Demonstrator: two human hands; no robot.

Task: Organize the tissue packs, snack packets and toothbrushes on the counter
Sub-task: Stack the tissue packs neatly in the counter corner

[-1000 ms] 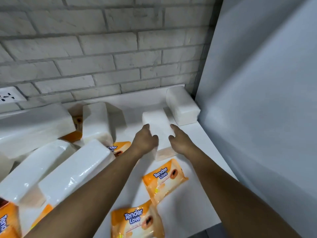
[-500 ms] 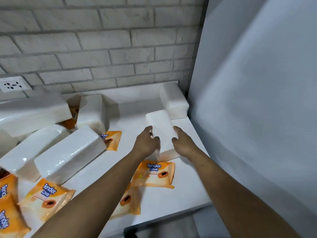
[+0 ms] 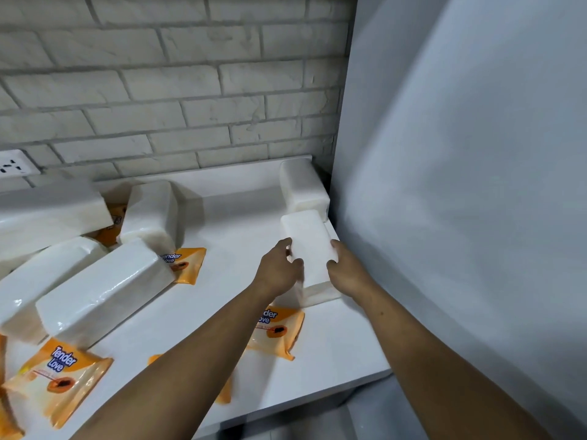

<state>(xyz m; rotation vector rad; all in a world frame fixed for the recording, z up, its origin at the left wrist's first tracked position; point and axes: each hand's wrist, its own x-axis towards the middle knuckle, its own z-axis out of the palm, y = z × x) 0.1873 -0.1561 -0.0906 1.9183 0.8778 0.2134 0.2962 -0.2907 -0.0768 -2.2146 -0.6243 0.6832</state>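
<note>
A white tissue pack [image 3: 309, 246] lies on the white counter [image 3: 333, 350] near the right wall. My left hand [image 3: 279, 268] grips its left side and my right hand [image 3: 344, 268] grips its right side. Just behind it a second white tissue pack [image 3: 301, 188] rests in the back right corner. Several more white tissue packs [image 3: 101, 287] are piled at the left. Orange "Tender Love" packets lie flat on the counter: one [image 3: 279, 331] under my left wrist, one [image 3: 58, 376] at the front left, one [image 3: 184, 263] beside the pile. No toothbrushes are visible.
A grey-white brick wall [image 3: 190, 90] backs the counter, with a wall socket [image 3: 12, 166] at the far left. A plain white panel [image 3: 460, 185] closes the right side. The counter's front edge [image 3: 301, 404] runs below my forearms.
Both hands have slid the held tissue pack farther back and to the right, up close to the pack in the corner. The camera has tilted, showing more of the counter's front.
</note>
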